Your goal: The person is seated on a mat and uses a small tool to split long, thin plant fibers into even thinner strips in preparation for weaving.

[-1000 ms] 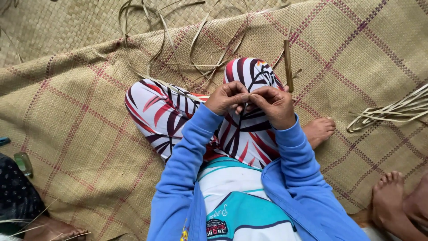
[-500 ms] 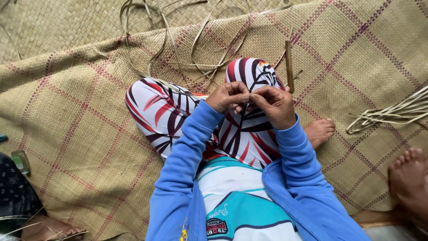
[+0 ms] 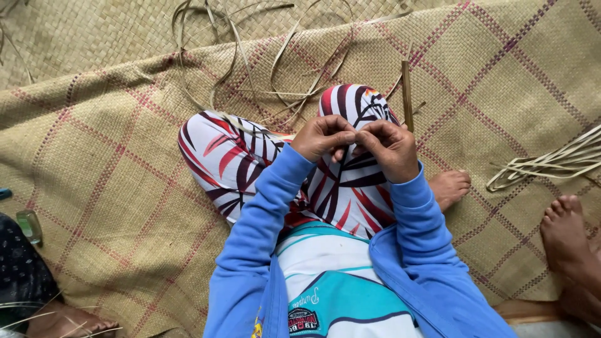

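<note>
Hands meeting above the raised knee in the head view: left hand (image 3: 323, 137) and right hand (image 3: 390, 149) curling fingertip to fingertip, pinching something small between them, too hidden to name for certain. Resting over patterned trousers (image 3: 250, 163), blue sleeves (image 3: 263, 231) reaching up. Lying just beyond the knuckles, loose dried leaf strips (image 3: 250, 75) sprawling on the woven mat (image 3: 94, 156). Standing near the right hand, a thin stick (image 3: 407, 94). Lying well apart at right, a pale strip bundle (image 3: 551, 164).
</note>
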